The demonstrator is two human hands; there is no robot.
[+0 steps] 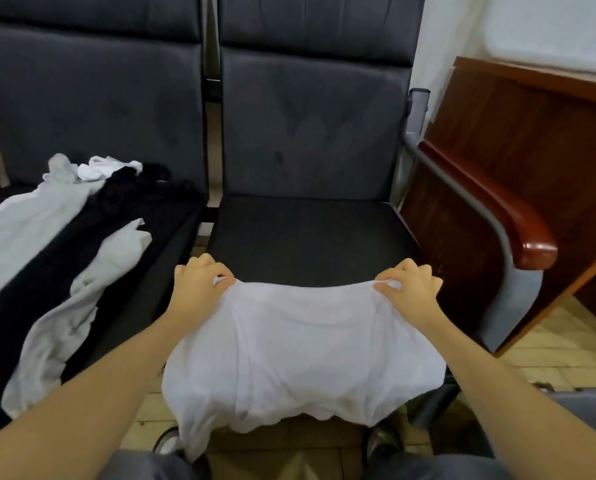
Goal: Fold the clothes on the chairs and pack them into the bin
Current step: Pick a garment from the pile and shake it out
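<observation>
A thin white cotton shirt (300,355) is held stretched at the front edge of the dark padded chair seat (310,233), its lower part hanging below the seat edge towards the floor. Its upper left corner is pinched by the left hand (197,284), fingers curled, forearm extended forward. The upper right corner is gripped likewise by the right hand (409,289). On the neighbouring dark seat to the left, a loose heap of grey, black and white clothes (64,258) is spread.
</observation>
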